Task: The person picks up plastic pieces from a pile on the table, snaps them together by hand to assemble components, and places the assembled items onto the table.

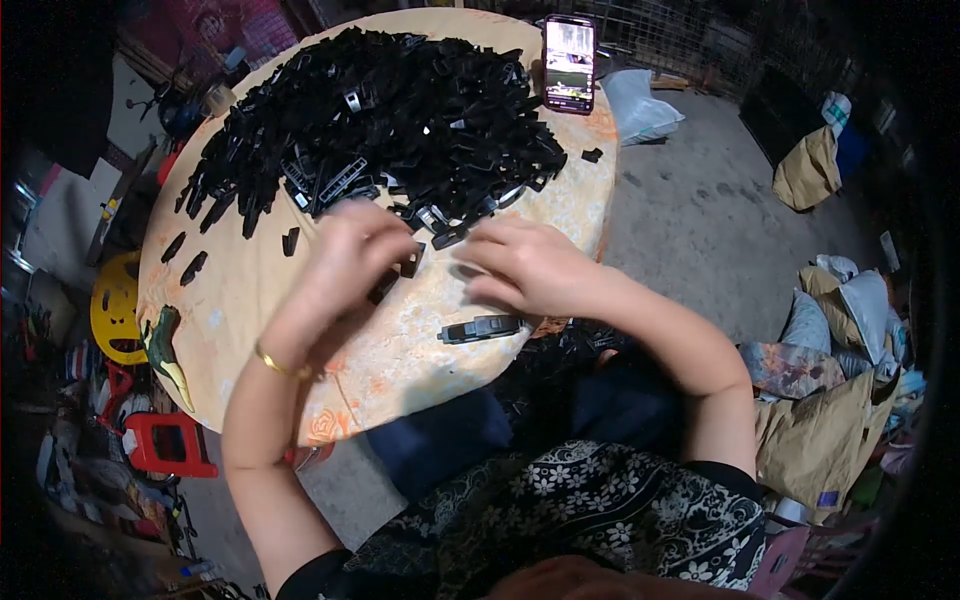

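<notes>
My left hand [360,250] is over the table at the near edge of a large heap of small black plastic parts [400,110]. Its fingers are curled, and a black plastic part [412,262] shows at the fingertips. Another dark piece [383,287] lies partly under that hand. Facing it, my right hand [535,265] hovers palm inward, thumb below the fingers; motion smears its fingertips, so I cannot make out anything in them. A longer black plastic clip-like piece [483,329] lies just below my right hand, near the table edge.
The round table has a pale patterned cloth [240,300]. A phone with a lit screen [569,65] stands at its far right. A curved green-and-yellow object [165,355] lies at the left rim. Red [168,444] and yellow [118,308] stools stand left; sacks [825,430] lie right.
</notes>
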Tool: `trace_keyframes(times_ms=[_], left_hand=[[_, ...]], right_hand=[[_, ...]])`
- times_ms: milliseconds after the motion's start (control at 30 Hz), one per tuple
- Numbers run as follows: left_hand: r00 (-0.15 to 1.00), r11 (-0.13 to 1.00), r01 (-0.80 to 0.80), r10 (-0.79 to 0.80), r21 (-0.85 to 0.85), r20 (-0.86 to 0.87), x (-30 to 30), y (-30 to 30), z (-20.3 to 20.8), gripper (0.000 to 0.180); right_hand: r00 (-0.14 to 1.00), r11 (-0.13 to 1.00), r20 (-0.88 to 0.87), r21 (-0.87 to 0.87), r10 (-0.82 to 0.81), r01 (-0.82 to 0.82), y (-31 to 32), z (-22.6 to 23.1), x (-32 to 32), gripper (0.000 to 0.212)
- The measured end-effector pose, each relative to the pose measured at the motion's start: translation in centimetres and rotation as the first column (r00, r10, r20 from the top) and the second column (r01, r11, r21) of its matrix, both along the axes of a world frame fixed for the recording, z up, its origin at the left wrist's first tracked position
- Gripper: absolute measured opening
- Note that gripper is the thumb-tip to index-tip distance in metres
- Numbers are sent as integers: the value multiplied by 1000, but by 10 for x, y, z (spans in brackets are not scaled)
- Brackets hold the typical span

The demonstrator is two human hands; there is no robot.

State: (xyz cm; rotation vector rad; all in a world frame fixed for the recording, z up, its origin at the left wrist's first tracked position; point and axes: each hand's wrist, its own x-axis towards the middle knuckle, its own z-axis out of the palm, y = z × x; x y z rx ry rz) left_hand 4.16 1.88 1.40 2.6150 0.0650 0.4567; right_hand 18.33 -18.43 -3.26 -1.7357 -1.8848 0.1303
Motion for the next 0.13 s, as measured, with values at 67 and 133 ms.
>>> trace_keyframes(times_ms=[67,133], left_hand=[[960,909,-263,214,323,179,9,52,-8,22],[918,813,-390,379,431,116,18,76,-9,33]], right_hand=[[990,977,116,204,-83,58,17,-5,-3,41],[979,994,190,97,-74,56,30,-8,-7,49]])
